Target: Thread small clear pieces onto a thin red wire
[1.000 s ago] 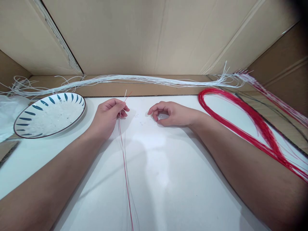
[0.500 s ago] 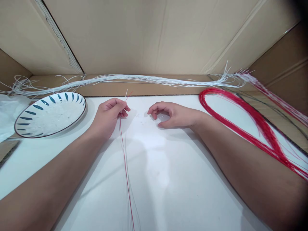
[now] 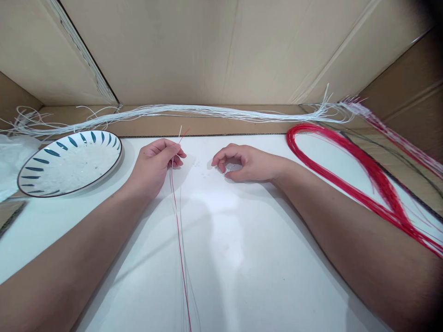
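Between thumb and fingers, my left hand [image 3: 155, 159] pinches a red cord [image 3: 178, 230] together with a thin white cord [image 3: 180, 132]. Their short ends cross and stick up above the fingertips, while the long lengths run down toward me over the white tabletop [image 3: 249, 258]. My right hand [image 3: 251, 163] rests on its side to the right, thumb and fingers curved but apart, so it is open. Tiny clear pieces [image 3: 197, 163] lie on the tabletop between the hands, near the right fingertips; they are too small to name.
An oval white plate [image 3: 26, 177] with blue-green leaf marks holds small clear bits at left, beside a plastic bag [image 3: 15, 161]. White cords [image 3: 194, 109] stretch along the back cardboard. Looped red cords [image 3: 321, 170] lie at right, with a red-and-white bundle [image 3: 391, 127] beyond.
Hardly anything differs. The whole view has shifted slightly, with both hands keeping the same pose and the left still pinching the cords.
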`<state>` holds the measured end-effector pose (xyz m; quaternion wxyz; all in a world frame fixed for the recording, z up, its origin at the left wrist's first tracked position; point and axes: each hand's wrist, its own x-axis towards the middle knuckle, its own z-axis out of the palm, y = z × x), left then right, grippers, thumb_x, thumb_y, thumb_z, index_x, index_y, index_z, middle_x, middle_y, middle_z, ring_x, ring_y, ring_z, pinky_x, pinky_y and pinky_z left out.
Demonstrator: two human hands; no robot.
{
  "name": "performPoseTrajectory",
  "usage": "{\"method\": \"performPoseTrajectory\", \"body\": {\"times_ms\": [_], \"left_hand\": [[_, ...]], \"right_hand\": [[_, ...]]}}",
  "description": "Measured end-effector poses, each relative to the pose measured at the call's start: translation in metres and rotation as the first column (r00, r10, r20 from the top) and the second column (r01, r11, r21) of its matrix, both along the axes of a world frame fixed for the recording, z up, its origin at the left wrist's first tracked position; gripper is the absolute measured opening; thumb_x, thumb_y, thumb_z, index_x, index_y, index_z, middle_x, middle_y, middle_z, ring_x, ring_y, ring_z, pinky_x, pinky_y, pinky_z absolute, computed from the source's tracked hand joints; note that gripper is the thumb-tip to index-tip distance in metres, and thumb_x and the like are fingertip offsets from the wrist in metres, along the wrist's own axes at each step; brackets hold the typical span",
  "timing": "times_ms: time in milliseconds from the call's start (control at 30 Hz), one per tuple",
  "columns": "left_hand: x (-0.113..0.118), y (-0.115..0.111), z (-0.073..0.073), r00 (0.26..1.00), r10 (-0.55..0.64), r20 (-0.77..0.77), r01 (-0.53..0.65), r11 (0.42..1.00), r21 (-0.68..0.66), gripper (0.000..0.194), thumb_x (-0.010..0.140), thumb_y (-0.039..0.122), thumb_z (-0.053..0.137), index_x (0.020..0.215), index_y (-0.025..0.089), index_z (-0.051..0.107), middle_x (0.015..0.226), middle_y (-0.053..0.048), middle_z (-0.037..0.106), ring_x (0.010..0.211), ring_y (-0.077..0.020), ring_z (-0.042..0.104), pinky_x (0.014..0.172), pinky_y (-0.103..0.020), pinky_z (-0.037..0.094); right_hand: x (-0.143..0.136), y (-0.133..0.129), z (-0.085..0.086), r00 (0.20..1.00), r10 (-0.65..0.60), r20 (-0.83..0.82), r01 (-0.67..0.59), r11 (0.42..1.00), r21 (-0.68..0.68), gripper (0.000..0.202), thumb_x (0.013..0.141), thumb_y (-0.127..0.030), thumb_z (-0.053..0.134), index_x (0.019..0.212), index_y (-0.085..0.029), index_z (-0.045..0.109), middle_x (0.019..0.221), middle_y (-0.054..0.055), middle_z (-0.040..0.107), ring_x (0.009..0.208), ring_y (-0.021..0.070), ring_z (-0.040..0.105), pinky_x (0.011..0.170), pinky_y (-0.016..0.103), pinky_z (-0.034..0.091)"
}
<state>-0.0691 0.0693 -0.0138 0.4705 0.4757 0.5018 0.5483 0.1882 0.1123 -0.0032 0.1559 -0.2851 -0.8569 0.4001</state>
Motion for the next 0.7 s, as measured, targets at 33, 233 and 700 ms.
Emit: {"method": "performPoseTrajectory", "body": {"times_ms": [33,233,700], "left_hand": [[-0.0001,0.0,-0.0001,1.0,0.0,-0.001,0.0,1.0,0.0,0.015,0.084,0.021,0.067,0.069,0.018,0.069,0.074,-0.002,0.07,0.063,-0.0122,0.059,0.065,-0.027,0.049],[-0.0002,0.0004,-0.0013,1.0,0.002,-0.002,-0.002,1.0,0.006,0.016,0.085,0.022,0.067,0.07,0.018,0.069,0.075,-0.002,0.07,0.062,-0.0118,0.059,0.064,-0.027,0.048],[-0.0015,0.0001,-0.0012,1.0,-0.003,-0.002,0.003,1.0,0.01,0.017,0.085,0.022,0.067,0.069,0.018,0.068,0.075,-0.002,0.07,0.063,-0.012,0.059,0.064,-0.027,0.049]], "right_hand": [[0.0,0.0002,-0.0001,1.0,0.0,-0.004,0.0,1.0,-0.003,0.038,0.075,-0.014,0.063,0.111,-0.022,0.07,0.098,0.003,0.068,0.099,0.021,0.064,0.091,0.035,0.052],[0.0007,0.0007,-0.0007,1.0,-0.005,0.007,0.005,1.0,-0.001,0.038,0.075,-0.013,0.063,0.111,-0.023,0.071,0.096,0.003,0.069,0.099,0.0209,0.064,0.091,0.034,0.053],[0.0066,0.006,-0.0061,1.0,-0.027,-0.003,0.027,0.997,-0.073,0.041,0.072,-0.012,0.062,0.11,-0.023,0.07,0.093,0.001,0.066,0.094,0.0191,0.062,0.085,0.032,0.051]]}}
